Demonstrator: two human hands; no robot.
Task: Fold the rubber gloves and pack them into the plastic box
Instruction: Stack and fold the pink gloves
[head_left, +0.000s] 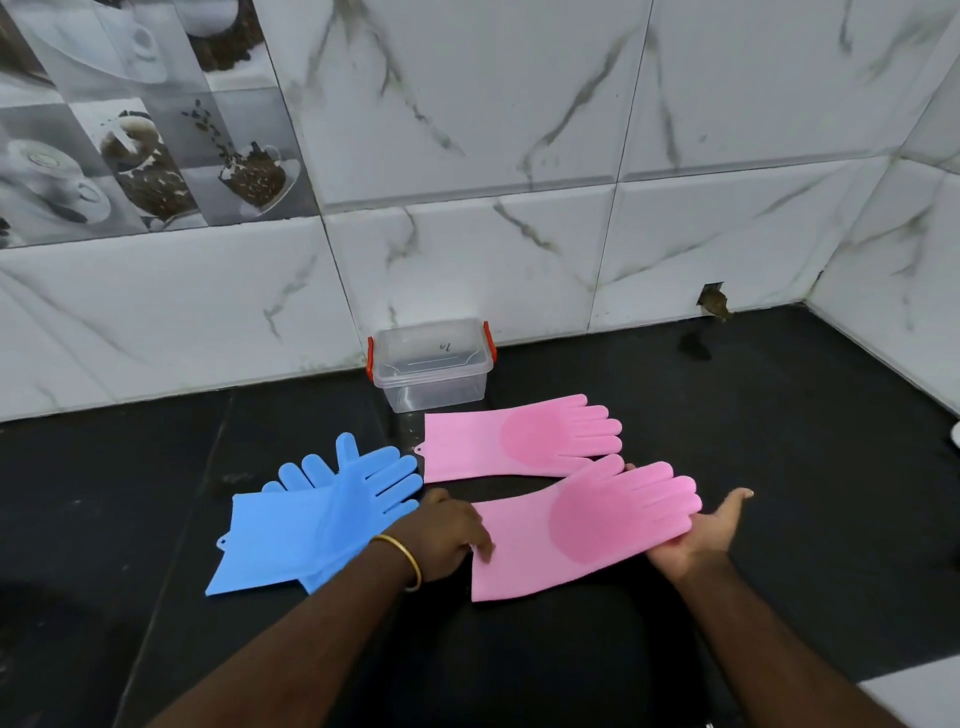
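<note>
The near pink glove (576, 530) lies flat on the black countertop (779, 415), long axis left to right, cuff left, fingers right. The left hand (447, 535) presses the cuff edge with fingers flat, gripping nothing. The right hand (701, 535), open palm up, sits under the glove's fingertips, nearer for folding them toward the cuff. The plastic box (431, 369) stands open at the back wall.

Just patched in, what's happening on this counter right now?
A person is starting on the near pink glove: the left hand pins its cuff end while the right hand, palm up, is slipped under its finger end. The second pink glove lies flat behind it, and two blue gloves lie overlapped to the left. The plastic box by the wall holds no gloves yet.
</note>
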